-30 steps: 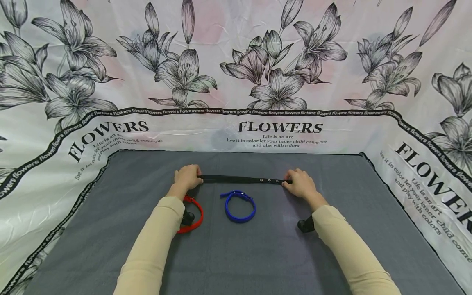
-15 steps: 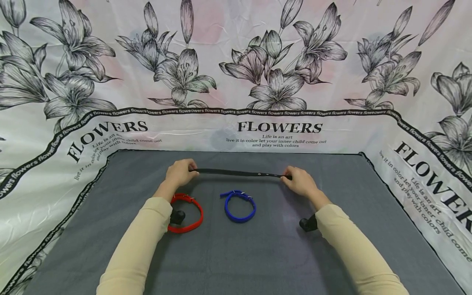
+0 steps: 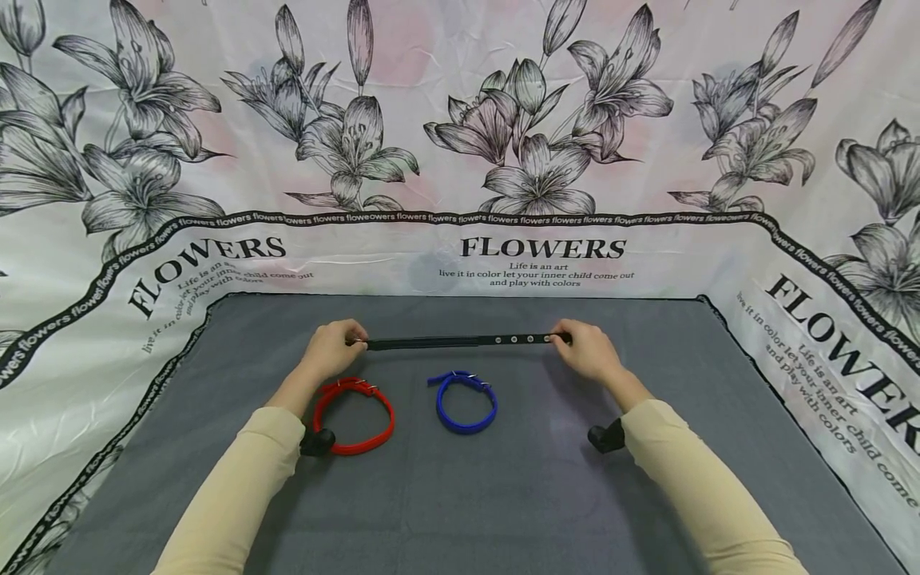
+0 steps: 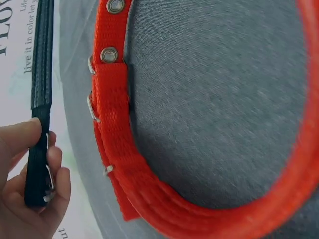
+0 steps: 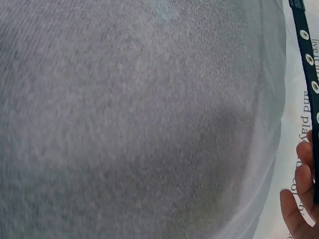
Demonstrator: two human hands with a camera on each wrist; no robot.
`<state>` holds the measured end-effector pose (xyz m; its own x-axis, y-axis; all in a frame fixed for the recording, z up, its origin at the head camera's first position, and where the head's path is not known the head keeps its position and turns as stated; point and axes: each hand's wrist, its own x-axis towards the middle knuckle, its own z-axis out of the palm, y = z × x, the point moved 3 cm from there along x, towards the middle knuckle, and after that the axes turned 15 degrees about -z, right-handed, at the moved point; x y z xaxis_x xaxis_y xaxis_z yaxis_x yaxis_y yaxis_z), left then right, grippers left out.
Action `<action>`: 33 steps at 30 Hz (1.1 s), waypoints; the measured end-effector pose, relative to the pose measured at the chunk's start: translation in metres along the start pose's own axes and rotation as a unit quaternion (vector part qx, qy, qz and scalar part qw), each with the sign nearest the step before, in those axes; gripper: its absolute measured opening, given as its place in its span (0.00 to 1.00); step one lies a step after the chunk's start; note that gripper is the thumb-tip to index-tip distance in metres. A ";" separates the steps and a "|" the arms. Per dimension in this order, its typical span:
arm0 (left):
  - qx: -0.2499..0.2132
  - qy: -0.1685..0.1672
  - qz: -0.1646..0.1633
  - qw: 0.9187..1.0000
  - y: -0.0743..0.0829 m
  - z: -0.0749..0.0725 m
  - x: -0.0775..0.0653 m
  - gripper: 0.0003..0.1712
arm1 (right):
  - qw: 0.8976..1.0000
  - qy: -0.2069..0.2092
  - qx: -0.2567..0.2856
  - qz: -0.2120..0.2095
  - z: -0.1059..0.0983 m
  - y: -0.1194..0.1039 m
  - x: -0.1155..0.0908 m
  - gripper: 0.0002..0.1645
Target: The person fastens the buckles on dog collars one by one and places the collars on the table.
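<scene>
A black collar is stretched out straight between both hands, toward the back of the grey cloth. My left hand pinches its buckle end; in the left wrist view thumb and fingers hold the strap beside a metal buckle. At the other end, my right hand grips the strap just past a row of metal eyelets. A red collar, buckled into a loop, lies below the left hand, and the left wrist view shows its webbing close up. Right of it rests a smaller blue collar, also looped.
Grey cloth covers the table surface. Behind and around it runs a white border with flower prints and lettering. A black wrist camera sticks out at the right sleeve, another at the left sleeve, over the red loop's edge.
My left hand has moved left, drawing the black collar out longer and uncovering the red loop. The right hand has shifted only slightly. The strap has turned, so its eyelets face the head camera.
</scene>
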<state>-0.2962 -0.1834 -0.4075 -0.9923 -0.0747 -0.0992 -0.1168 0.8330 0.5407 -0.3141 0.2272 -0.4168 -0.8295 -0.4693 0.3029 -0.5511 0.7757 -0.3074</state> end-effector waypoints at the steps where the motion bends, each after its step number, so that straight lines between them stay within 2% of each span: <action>1: -0.010 0.001 0.006 1.000 -0.001 -0.001 -0.001 0.10 | 1.000 0.001 0.006 0.002 -0.001 0.000 0.000 0.06; 5: -0.051 0.007 0.019 0.998 -0.007 -0.005 -0.004 0.12 | 0.999 0.003 0.044 0.007 -0.006 -0.003 -0.001 0.06; 7: -0.071 0.009 0.015 0.997 -0.008 -0.007 -0.006 0.12 | 0.998 0.002 0.066 0.014 -0.009 -0.005 -0.001 0.06; 10: -0.112 0.004 -0.008 0.994 -0.007 -0.012 -0.010 0.12 | 0.995 -0.005 0.098 0.025 -0.013 -0.006 0.000 0.08; 12: -0.152 -0.007 -0.032 0.988 -0.007 -0.015 -0.012 0.13 | 0.991 -0.019 0.125 0.038 -0.015 -0.007 0.000 0.10; 14: -0.201 -0.022 -0.058 0.978 -0.007 -0.016 -0.014 0.14 | 0.983 -0.033 0.173 0.057 -0.016 -0.007 0.000 0.13; 17: -0.265 -0.040 -0.090 0.959 -0.009 -0.016 -0.015 0.17 | 0.958 -0.047 0.264 0.099 -0.017 -0.006 0.000 0.19; 20: -0.316 -0.056 -0.113 0.941 -0.008 -0.016 -0.016 0.21 | 0.931 -0.038 0.340 0.132 -0.017 -0.004 0.000 0.23; 22: -0.347 -0.068 -0.118 0.928 -0.006 -0.015 -0.017 0.23 | 0.921 -0.030 0.362 0.139 -0.018 -0.004 0.001 0.25; 24: -0.375 -0.081 -0.119 0.916 -0.004 -0.014 -0.019 0.24 | 0.915 -0.021 0.377 0.143 -0.019 -0.004 0.001 0.26; 27: -0.406 -0.094 -0.113 0.902 -0.001 -0.011 -0.021 0.24 | 0.912 -0.015 0.386 0.140 -0.019 -0.004 0.002 0.26; 33: -0.448 -0.093 -0.104 0.883 0.002 -0.007 -0.023 0.23 | 0.912 -0.006 0.394 0.113 -0.019 -0.008 0.003 0.24</action>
<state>-0.2738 -0.1838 -0.3982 -0.9308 -0.0143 -0.3652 -0.3655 0.0383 0.9300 -0.3109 0.2279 -0.3961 -0.9282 -0.3431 0.1441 -0.2568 0.3101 -0.9154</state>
